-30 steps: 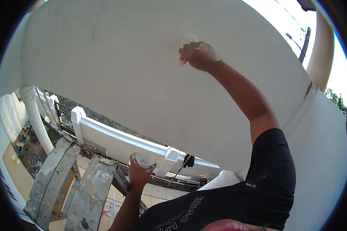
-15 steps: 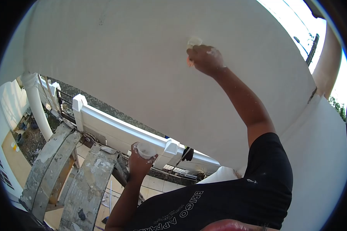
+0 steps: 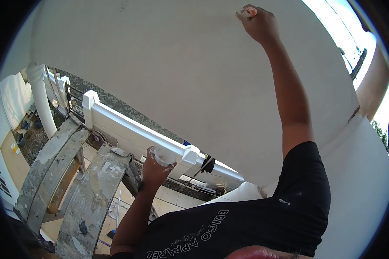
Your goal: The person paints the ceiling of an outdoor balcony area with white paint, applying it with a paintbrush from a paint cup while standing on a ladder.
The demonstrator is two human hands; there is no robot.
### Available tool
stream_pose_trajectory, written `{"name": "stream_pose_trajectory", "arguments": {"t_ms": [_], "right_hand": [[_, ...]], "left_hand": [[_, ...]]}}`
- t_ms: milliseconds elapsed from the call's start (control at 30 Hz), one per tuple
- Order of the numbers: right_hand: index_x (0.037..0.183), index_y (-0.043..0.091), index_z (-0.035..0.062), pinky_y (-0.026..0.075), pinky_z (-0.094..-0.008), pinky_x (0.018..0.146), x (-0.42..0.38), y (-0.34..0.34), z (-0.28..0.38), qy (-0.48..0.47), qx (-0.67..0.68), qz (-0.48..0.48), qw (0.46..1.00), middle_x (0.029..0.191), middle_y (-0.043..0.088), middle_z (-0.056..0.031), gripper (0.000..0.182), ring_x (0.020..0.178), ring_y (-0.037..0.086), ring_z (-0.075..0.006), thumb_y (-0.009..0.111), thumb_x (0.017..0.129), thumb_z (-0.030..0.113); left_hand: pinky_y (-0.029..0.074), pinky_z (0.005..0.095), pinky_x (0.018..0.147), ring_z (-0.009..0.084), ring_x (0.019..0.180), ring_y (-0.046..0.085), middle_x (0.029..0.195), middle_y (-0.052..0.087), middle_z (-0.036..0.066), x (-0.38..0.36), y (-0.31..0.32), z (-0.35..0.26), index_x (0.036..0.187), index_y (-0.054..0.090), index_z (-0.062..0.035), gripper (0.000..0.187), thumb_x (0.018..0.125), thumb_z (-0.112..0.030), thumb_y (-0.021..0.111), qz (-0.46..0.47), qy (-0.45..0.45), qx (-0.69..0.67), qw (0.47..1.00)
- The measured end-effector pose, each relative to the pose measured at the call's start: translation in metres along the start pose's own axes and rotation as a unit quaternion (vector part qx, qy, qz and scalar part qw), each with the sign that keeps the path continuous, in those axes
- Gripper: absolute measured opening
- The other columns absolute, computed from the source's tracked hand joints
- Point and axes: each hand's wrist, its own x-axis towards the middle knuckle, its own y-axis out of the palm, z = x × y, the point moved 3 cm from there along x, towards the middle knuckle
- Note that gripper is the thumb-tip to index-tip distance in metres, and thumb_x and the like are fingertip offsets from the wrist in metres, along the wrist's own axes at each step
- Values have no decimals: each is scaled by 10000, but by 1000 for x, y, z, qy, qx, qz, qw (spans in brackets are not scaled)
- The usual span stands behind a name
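Note:
My right hand (image 3: 261,25) is raised against the pale ceiling panel (image 3: 160,77). Its fingers are closed round a small scraper (image 3: 249,12), mostly hidden by the grip; an orange-pink end and a whitish edge show. Lower down, my left hand (image 3: 156,171) grips a small whitish plastic cup (image 3: 163,156) with its opening facing up. White smears mark the fingers and the cup, whose contents I cannot make out clearly.
Two paint-spattered planks (image 3: 93,203) of a scaffold lie below on the left. A white-capped wall (image 3: 134,125) runs beyond them, with a white column (image 3: 42,101) at far left. Tiled floor (image 3: 168,196) shows far below.
My right hand has moved up and slightly right across the panel with the scraper, and its wrist has turned. My left hand still holds the cup in nearly the same place.

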Motion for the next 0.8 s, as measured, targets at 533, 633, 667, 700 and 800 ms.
{"name": "stream_pose_trajectory", "arguments": {"t_ms": [533, 633, 667, 700, 800], "right_hand": [[922, 703, 93, 527, -334, 595, 14, 18, 13, 4, -5, 14, 1000, 725, 693, -60, 283, 641, 662, -205, 705, 840, 364], [878, 668, 138, 534, -372, 607, -4, 23, 30, -133, -81, -75, 985, 761, 661, -29, 101, 704, 657, -223, 652, 852, 234], [863, 650, 145, 537, -389, 615, -23, 40, 40, -206, -142, -81, 965, 774, 645, -23, 47, 730, 654, -230, 635, 845, 186], [843, 609, 135, 542, -410, 625, -52, 70, 50, -260, -127, -19, 957, 797, 614, -32, 19, 766, 650, -235, 608, 825, 131], [843, 622, 127, 575, -377, 738, -164, 136, 88, -378, -96, 186, 902, 847, 648, -33, 43, 865, 685, -212, 642, 841, 165]], "left_hand": [[536, 424, 828, 344, 966, 661, 1045, 630, 185, 0, 1, 5, 1237, 407, -21, 755, 667, -209, 866, 18, -27, -40, 999], [536, 418, 822, 337, 949, 662, 1025, 628, 186, 1, 1, 5, 1227, 411, -10, 743, 667, -192, 864, 14, 1, 11, 1000], [536, 415, 821, 337, 955, 662, 1029, 629, 189, 0, -1, 0, 1228, 408, -8, 743, 668, -186, 864, 11, -12, -9, 1000], [536, 411, 820, 337, 961, 663, 1032, 629, 191, -1, -2, -3, 1229, 406, -6, 744, 670, -180, 864, 7, -25, -29, 999], [536, 409, 821, 340, 974, 661, 1041, 629, 192, -1, 1, 3, 1231, 402, -10, 746, 671, -175, 865, 3, -24, -32, 999]]}}
